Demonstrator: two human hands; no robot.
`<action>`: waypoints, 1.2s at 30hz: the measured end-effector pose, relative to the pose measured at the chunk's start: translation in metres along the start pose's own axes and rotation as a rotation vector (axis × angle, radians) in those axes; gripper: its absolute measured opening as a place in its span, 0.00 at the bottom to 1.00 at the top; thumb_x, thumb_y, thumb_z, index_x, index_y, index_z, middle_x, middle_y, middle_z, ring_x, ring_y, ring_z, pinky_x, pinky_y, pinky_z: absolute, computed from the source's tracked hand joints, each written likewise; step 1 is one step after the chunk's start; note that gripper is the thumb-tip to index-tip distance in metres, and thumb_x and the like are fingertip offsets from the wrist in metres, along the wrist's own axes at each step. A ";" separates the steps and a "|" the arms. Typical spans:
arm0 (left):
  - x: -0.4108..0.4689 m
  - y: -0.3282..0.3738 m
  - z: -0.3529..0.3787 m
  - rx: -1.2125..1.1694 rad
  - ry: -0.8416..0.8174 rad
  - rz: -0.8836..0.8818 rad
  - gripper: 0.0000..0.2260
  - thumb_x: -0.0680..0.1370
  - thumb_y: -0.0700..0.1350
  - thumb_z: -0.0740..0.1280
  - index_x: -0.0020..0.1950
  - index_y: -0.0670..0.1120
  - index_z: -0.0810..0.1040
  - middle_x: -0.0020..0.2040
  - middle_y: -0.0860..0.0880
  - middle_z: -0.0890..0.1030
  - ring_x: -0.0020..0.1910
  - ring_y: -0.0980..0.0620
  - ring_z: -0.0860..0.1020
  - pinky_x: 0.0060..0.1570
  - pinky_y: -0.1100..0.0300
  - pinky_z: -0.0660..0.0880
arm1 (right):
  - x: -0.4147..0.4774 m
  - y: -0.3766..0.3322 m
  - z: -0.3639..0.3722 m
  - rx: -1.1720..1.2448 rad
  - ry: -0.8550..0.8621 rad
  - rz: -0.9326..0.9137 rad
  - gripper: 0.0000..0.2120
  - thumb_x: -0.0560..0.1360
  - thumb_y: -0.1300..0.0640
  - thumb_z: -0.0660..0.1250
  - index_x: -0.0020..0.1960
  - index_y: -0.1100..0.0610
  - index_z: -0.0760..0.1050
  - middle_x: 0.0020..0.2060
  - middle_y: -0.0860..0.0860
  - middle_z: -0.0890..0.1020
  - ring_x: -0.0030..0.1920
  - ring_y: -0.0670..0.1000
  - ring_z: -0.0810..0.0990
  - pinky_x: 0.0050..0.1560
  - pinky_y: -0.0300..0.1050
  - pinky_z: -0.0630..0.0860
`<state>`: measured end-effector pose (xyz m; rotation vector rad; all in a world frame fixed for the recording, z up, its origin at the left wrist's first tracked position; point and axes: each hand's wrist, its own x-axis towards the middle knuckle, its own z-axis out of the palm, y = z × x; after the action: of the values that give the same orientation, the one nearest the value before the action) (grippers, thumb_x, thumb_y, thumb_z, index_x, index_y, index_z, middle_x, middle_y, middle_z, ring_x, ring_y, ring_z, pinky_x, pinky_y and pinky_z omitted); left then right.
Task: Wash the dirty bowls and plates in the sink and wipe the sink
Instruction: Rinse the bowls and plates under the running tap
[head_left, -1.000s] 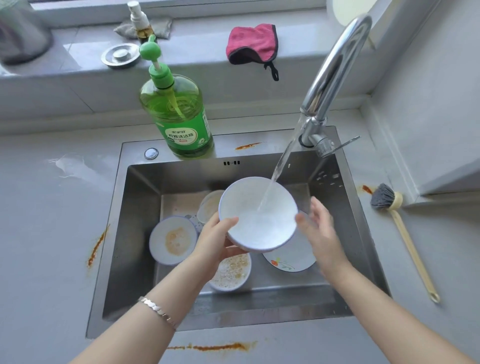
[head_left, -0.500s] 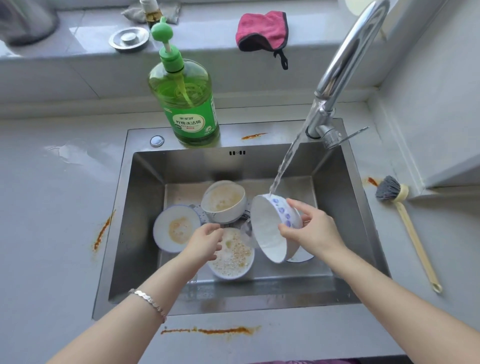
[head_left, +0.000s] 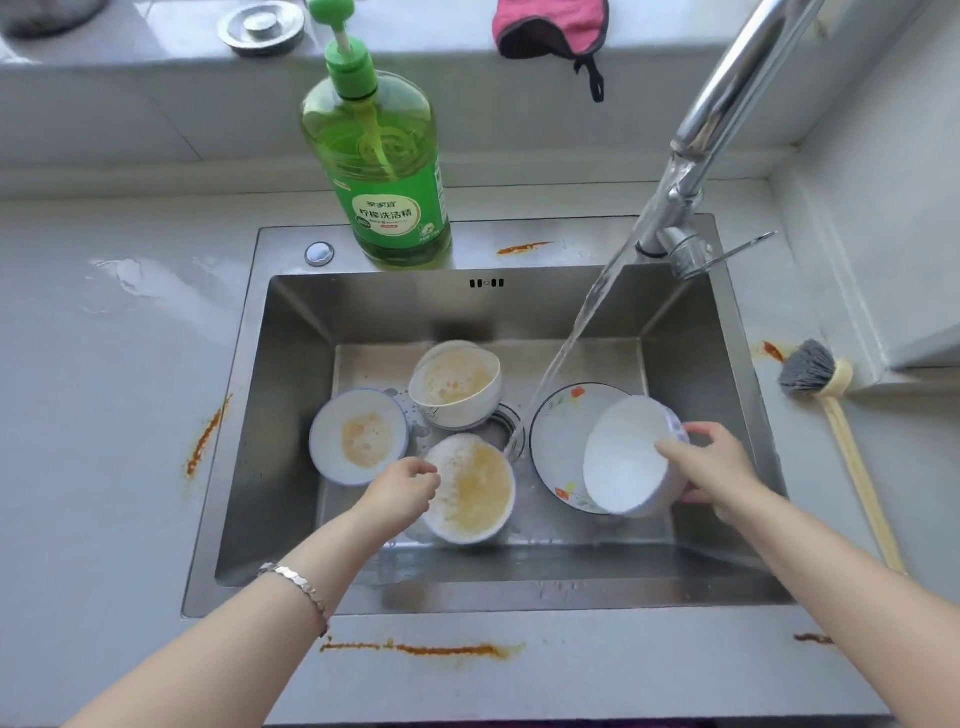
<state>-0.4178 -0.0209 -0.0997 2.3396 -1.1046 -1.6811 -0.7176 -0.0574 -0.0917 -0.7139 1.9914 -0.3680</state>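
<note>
The right hand grips a clean-looking white bowl by its rim, fingers curled over the edge, tilted on its side over the flowered plate at the right side of the sink. I'd guess it is held that way to drain and to be set aside, clear of the tap's stream, which falls past it toward the drain. The left hand has its fingers loosely curled at the near rim of a foamy, orange-stained bowl in the middle; whether it actually holds the rim I cannot tell. Two more dirty pieces wait: a small plate toward the left wall and a tipped bowl toward the back. The drain is mostly hidden behind the bowls, and the faucet's top is cut off.
</note>
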 end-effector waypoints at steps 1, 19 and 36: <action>0.003 -0.001 0.000 0.012 0.006 -0.003 0.15 0.79 0.43 0.57 0.65 0.43 0.71 0.48 0.47 0.77 0.46 0.50 0.76 0.51 0.57 0.74 | 0.013 0.006 0.001 0.098 -0.023 0.077 0.21 0.73 0.60 0.67 0.64 0.59 0.67 0.53 0.54 0.72 0.54 0.59 0.73 0.45 0.56 0.79; 0.016 -0.008 0.002 -0.120 0.079 -0.020 0.09 0.80 0.40 0.59 0.58 0.45 0.74 0.48 0.45 0.80 0.46 0.50 0.79 0.46 0.55 0.74 | 0.081 0.057 0.053 0.370 -0.038 0.191 0.20 0.76 0.73 0.54 0.67 0.65 0.69 0.61 0.59 0.75 0.62 0.62 0.73 0.59 0.54 0.73; 0.016 -0.046 -0.034 -0.205 0.077 -0.019 0.08 0.78 0.38 0.60 0.55 0.44 0.75 0.47 0.44 0.80 0.45 0.49 0.79 0.47 0.56 0.71 | 0.019 0.024 0.176 -0.434 -0.592 0.202 0.20 0.79 0.50 0.59 0.65 0.61 0.65 0.55 0.59 0.77 0.39 0.55 0.81 0.44 0.47 0.80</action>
<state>-0.3631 -0.0080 -0.1185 2.2718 -0.8553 -1.6107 -0.5798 -0.0445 -0.2050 -0.7677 1.5562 0.3753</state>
